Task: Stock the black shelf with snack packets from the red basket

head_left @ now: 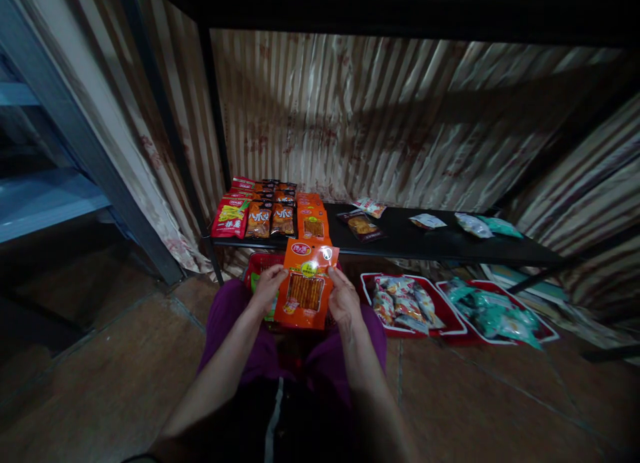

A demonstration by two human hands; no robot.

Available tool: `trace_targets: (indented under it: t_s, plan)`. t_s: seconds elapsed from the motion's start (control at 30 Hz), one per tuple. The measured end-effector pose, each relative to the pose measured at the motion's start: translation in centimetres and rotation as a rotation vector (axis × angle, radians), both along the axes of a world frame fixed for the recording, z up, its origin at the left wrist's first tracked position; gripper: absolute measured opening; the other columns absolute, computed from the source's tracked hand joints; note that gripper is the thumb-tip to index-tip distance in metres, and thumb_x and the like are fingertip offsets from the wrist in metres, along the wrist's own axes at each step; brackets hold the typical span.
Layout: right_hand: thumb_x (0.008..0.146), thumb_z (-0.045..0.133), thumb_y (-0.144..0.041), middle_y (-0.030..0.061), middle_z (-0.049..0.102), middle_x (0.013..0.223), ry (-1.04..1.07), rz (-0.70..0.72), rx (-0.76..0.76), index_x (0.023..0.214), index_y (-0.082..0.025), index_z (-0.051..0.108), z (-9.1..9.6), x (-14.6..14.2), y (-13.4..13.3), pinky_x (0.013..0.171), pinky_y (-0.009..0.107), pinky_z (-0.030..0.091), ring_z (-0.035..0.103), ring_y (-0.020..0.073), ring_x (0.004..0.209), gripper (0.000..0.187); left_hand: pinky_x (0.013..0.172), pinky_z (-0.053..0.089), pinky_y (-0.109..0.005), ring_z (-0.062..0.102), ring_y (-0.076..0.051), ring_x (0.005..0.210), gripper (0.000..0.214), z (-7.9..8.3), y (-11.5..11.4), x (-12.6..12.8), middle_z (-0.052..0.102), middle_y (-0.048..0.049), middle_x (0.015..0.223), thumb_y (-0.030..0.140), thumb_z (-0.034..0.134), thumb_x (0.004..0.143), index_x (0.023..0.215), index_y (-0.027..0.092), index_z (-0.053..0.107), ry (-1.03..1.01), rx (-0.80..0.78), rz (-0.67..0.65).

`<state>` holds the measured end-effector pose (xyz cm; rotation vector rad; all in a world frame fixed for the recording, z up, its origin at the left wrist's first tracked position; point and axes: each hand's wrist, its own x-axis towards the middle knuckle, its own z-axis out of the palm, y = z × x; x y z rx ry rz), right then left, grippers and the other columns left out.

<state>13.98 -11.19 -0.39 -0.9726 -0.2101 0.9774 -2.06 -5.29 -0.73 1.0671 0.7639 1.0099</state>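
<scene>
Between my hands is an orange snack packet with a clear window showing brown sticks. My left hand grips its left edge and my right hand its upper right edge. Just beyond it, on the low black shelf, stands a row of similar orange packets. To their left are brown snack packets in rows and a red packet with others behind it. Partly hidden under the held packet, a red basket with something green in it sits between my knees.
Farther right on the shelf lie a dark packet, a white packet and a few others. On the tiled floor stand a red basket of white-and-orange packets and another basket of green ones. Shelf posts rise at the left.
</scene>
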Motion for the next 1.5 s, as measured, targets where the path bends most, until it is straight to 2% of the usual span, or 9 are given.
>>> trace_targets:
  t_s: [0.23,0.43,0.67,0.77,0.97,1.17,1.27,1.4,1.5]
  plan:
    - [0.059,0.081,-0.021,-0.0009,0.074,0.077,-0.014,0.003,-0.003,0.083,-0.019,0.067,-0.5,0.7,0.3,0.067,0.024,0.056,0.069,0.0154,0.072,0.028,0.068,0.044,-0.024,0.061,-0.017,0.074,0.021,0.3,-0.2,-0.3,0.069,-0.0028,0.077,0.035,0.07,0.065,0.076,0.017,0.068,0.03,-0.069,-0.087]
    - [0.061,0.081,-0.022,0.0002,0.074,0.078,-0.018,0.029,0.003,0.084,-0.018,0.067,-0.2,0.5,0.3,0.063,0.024,0.056,0.07,0.0153,0.07,0.026,0.068,0.044,-0.025,0.061,-0.017,0.072,0.018,0.1,0.0,-0.3,0.069,-0.0018,0.074,0.033,0.07,0.064,0.073,0.017,0.067,0.013,-0.053,-0.058]
    - [0.059,0.083,-0.02,0.0012,0.074,0.076,-0.023,0.148,-0.019,0.084,-0.017,0.068,-0.3,0.1,0.2,0.057,0.019,0.054,0.068,0.0118,0.063,0.03,0.066,0.045,-0.024,0.061,-0.016,0.07,0.017,-0.1,0.6,-0.4,0.069,-0.0005,0.073,0.032,0.069,0.065,0.074,0.018,0.066,-0.038,-0.08,0.053]
    - [0.057,0.084,-0.017,0.0021,0.074,0.075,-0.011,0.184,-0.042,0.083,-0.015,0.069,-0.4,-0.1,0.0,0.061,0.019,0.055,0.069,0.012,0.066,0.03,0.065,0.046,-0.024,0.06,-0.014,0.065,0.02,0.4,1.4,-0.2,0.068,0.0004,0.071,0.033,0.07,0.063,0.075,0.018,0.064,-0.106,-0.111,0.097]
    - [0.057,0.083,-0.017,0.0022,0.075,0.079,-0.007,0.322,-0.043,0.084,-0.017,0.068,-0.7,-0.3,-0.7,0.062,0.024,0.057,0.07,0.0144,0.068,0.031,0.062,0.047,-0.025,0.061,-0.015,0.064,0.024,2.3,3.7,0.4,0.067,0.0004,0.069,0.034,0.071,0.065,0.08,0.018,0.063,-0.144,-0.166,0.17]
    - [0.059,0.081,-0.01,-0.0002,0.074,0.074,0.057,0.259,-0.028,0.077,-0.018,0.066,-1.1,-0.6,-0.5,0.068,0.026,0.058,0.07,0.0139,0.068,0.025,0.068,0.049,-0.026,0.063,-0.014,0.067,0.019,3.2,4.9,1.3,0.067,0.0011,0.07,0.028,0.07,0.066,0.079,0.018,0.062,-0.19,-0.208,0.212]
    - [0.062,0.077,-0.008,-0.0013,0.074,0.074,0.068,0.199,-0.008,0.077,-0.019,0.066,-1.3,-0.6,-0.4,0.067,0.025,0.058,0.07,0.0129,0.067,0.022,0.068,0.049,-0.025,0.064,-0.015,0.071,0.019,3.5,4.8,1.3,0.069,-0.001,0.077,0.026,0.069,0.068,0.084,0.017,0.064,-0.183,-0.213,0.154]
    - [0.065,0.075,-0.008,-0.0034,0.073,0.074,0.077,0.141,0.014,0.081,-0.021,0.066,-1.5,-0.6,-0.2,0.068,0.023,0.058,0.069,0.0113,0.067,0.022,0.073,0.051,-0.026,0.066,-0.017,0.082,0.035,3.8,3.4,0.9,0.071,-0.0044,0.093,0.021,0.07,0.066,0.101,0.017,0.064,-0.231,-0.162,-0.07]
    - [0.066,0.074,-0.006,-0.0042,0.072,0.073,0.108,0.098,0.016,0.08,-0.021,0.066,-1.4,-0.6,0.0,0.068,0.021,0.057,0.069,0.0103,0.067,0.022,0.08,0.051,-0.029,0.065,-0.019,0.09,0.053,3.3,1.7,0.8,0.069,-0.0042,0.101,0.016,0.073,0.062,0.113,0.02,0.06,-0.237,-0.129,-0.215]
